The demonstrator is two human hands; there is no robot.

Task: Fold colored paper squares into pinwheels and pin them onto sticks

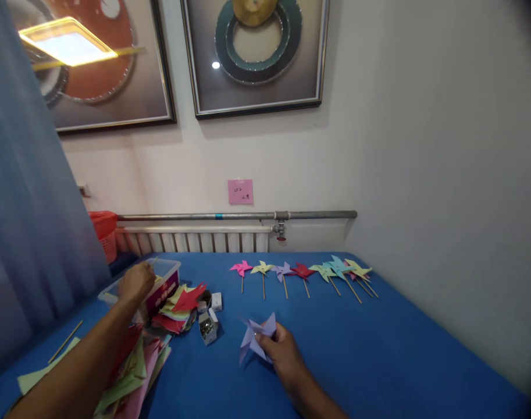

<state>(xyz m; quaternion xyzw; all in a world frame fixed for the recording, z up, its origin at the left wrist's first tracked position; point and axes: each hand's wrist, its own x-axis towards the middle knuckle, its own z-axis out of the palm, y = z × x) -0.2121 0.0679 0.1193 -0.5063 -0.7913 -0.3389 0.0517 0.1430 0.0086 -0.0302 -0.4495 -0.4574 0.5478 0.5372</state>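
My right hand [282,352] pinches the lilac pinwheel [256,340] on the blue table [378,349]; left hand [136,282] curled over the clear box [171,269] — contents unclear. Loose grip — folds may spring open.

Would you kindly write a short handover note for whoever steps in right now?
Left hand: reaching into the clear plastic box, pinching a thin stick.
Right hand: holding a folded lilac pinwheel head on the blue table, no stick on it yet.
Done: a row of finished pinwheels on sticks along the far edge.
Left: cut coloured paper piled beside the box; small pin boxes nearby.
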